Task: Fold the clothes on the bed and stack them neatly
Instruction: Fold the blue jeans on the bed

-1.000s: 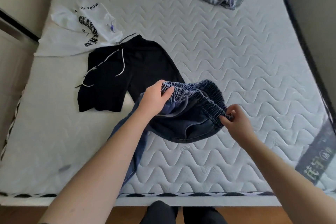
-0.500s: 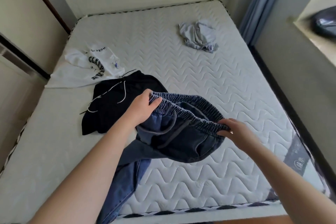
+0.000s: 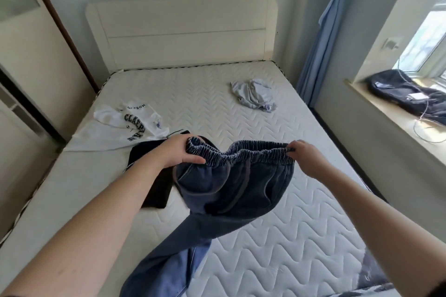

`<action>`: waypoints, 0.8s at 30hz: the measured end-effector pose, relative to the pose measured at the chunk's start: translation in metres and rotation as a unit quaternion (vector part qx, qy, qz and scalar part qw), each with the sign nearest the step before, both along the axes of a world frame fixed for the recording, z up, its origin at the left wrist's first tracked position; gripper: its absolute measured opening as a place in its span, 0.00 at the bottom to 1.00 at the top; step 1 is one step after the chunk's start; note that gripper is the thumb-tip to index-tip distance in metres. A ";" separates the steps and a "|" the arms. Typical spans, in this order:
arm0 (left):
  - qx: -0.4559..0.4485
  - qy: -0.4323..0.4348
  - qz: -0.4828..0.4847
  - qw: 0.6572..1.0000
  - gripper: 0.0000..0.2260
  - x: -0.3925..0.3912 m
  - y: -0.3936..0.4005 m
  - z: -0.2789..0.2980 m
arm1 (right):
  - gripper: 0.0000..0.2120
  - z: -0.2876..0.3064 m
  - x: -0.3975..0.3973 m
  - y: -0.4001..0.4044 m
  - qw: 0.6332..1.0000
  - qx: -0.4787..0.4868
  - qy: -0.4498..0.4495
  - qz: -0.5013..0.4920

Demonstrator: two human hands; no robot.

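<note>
Above the near half of the mattress (image 3: 277, 243), the left hand (image 3: 179, 152) and right hand (image 3: 305, 159) each pinch an end of the elastic waistband of the blue jeans (image 3: 231, 188), holding it stretched between them while the legs hang down toward the bed's foot. Just behind the left hand lie black shorts (image 3: 154, 190), partly hidden, with a white printed T-shirt (image 3: 120, 125) touching their far edge. Well apart, near the headboard (image 3: 181, 31), sits a crumpled grey garment (image 3: 253, 94).

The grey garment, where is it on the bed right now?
The grey garment lies crumpled on the far right of the mattress, near the headboard and the blue curtain.
</note>
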State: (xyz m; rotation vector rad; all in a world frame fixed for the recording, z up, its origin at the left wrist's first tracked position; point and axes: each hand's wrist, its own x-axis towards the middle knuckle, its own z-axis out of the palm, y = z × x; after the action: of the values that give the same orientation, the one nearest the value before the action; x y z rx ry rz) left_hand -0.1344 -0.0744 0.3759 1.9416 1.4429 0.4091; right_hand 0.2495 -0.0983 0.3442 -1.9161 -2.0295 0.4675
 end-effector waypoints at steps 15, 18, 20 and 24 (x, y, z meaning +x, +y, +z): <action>0.150 -0.117 0.128 0.973 0.11 -0.050 0.003 0.168 | 0.18 0.165 -0.030 0.016 0.984 0.173 0.026 0.038; 0.163 -0.155 0.123 0.967 0.12 -0.053 0.004 0.208 | 0.16 0.201 -0.035 0.025 0.972 0.224 0.065 0.029; 0.180 -0.153 0.109 0.966 0.10 -0.053 0.004 0.236 | 0.15 0.230 -0.037 0.029 0.962 0.256 0.091 0.038; 0.231 -0.133 0.101 0.959 0.09 -0.051 0.004 0.287 | 0.17 0.292 -0.041 0.028 0.943 0.290 0.147 0.066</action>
State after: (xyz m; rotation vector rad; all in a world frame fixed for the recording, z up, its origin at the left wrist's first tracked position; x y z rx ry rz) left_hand -0.1859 -0.0706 0.6628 1.9893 1.4601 1.1438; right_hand 0.2089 -0.0700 0.6360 -1.2835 -1.8353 0.1407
